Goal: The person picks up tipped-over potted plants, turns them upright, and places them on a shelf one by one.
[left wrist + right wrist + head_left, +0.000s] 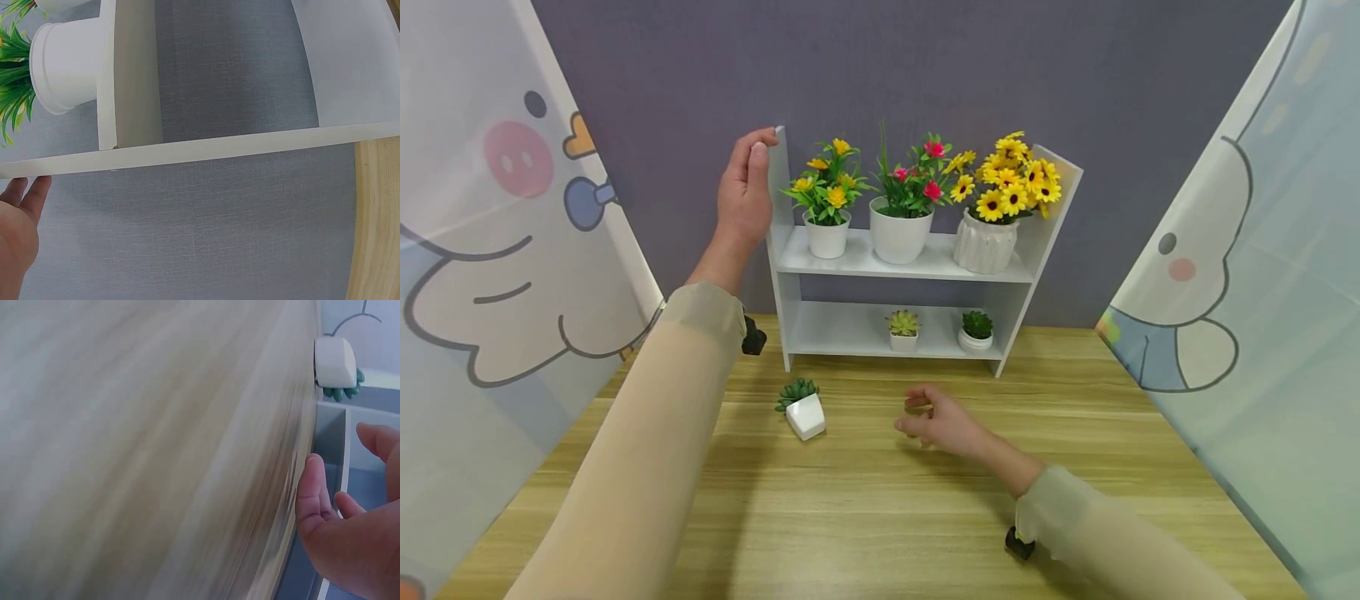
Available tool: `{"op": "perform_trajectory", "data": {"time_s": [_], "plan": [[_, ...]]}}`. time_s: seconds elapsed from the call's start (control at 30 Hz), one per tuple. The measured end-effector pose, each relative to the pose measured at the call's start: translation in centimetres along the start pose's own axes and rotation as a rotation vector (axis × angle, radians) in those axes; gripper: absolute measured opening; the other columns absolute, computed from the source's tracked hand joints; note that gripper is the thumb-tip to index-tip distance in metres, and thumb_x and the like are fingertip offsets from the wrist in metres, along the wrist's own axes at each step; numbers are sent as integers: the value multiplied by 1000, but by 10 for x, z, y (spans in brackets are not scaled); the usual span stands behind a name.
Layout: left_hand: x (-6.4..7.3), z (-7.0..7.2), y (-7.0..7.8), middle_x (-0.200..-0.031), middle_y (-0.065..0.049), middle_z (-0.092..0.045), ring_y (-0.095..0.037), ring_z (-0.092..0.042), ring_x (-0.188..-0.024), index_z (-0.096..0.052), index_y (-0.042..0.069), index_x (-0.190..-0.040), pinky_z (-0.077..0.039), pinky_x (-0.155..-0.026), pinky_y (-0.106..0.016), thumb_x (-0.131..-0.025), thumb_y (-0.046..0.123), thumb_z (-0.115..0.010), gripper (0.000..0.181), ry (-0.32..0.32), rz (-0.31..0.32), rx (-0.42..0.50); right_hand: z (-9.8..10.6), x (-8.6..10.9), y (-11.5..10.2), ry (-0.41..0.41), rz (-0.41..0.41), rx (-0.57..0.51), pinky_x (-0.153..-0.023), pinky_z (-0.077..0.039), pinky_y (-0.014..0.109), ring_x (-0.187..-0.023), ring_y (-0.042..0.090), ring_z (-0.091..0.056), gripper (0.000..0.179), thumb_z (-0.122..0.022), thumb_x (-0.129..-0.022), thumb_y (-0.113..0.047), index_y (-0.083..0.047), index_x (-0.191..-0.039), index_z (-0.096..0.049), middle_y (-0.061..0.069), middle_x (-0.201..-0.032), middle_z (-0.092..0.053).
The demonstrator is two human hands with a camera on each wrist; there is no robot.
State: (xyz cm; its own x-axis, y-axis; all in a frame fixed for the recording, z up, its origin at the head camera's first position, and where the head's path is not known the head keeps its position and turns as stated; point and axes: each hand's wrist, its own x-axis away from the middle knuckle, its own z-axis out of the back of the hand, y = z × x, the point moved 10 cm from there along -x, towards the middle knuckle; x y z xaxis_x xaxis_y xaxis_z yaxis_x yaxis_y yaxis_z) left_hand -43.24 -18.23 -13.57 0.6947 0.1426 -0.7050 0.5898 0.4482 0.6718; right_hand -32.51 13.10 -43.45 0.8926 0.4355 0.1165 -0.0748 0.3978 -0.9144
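Note:
My left hand [747, 187] is raised at the upper left corner of a white two-tier shelf [850, 265]. In the left wrist view its fingertips [39, 185] touch the outer face of the side panel [206, 152]. My right hand [942, 423] hovers over the wooden table in front of the shelf, fingers spread and slightly bent, holding nothing. To its left a small succulent in a white pot [806, 416] lies tipped on its side. The right wrist view also shows that succulent pot [335, 362] beyond the thumb and fingers.
On the upper shelf stand pots of yellow-orange flowers [827, 237], pink flowers [901, 233] and yellow daisies [987, 243]. Two small succulents, a light one [903, 333] and a dark one [976, 332], sit below. A grey wall [700, 67] backs the wooden table [850, 517]; cartoon-printed curtains flank it.

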Motion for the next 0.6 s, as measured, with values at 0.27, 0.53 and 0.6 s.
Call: {"op": "perform_trajectory", "data": {"time_s": [0.27,0.53,0.6], "plan": [[0,1,0,-169,8,-49,-6,-42,-159,-55,15,-152,-31,-132,-28,-120,43,-36,47,4,-2,4,-26,-13,-14,-32,13,32,-76,-59,33,-96,17,-67,69,-79,-102,-25,5,-156,-47,26,-153,-57],[0,1,-1,-170,8,-49,-5,-41,-159,-56,16,-152,-31,-131,-27,-120,42,-36,46,3,-6,4,-50,-24,-25,-43,25,48,-76,-60,31,-105,20,-66,70,-80,-100,-26,4,-155,-49,24,-151,-59],[0,1,-1,-170,8,-50,-5,-42,-159,-56,16,-152,-30,-131,-27,-120,42,-36,45,4,-8,8,-56,-27,-28,-50,27,46,-77,-59,31,-108,22,-66,70,-81,-100,-26,4,-155,-49,24,-151,-59]]}}
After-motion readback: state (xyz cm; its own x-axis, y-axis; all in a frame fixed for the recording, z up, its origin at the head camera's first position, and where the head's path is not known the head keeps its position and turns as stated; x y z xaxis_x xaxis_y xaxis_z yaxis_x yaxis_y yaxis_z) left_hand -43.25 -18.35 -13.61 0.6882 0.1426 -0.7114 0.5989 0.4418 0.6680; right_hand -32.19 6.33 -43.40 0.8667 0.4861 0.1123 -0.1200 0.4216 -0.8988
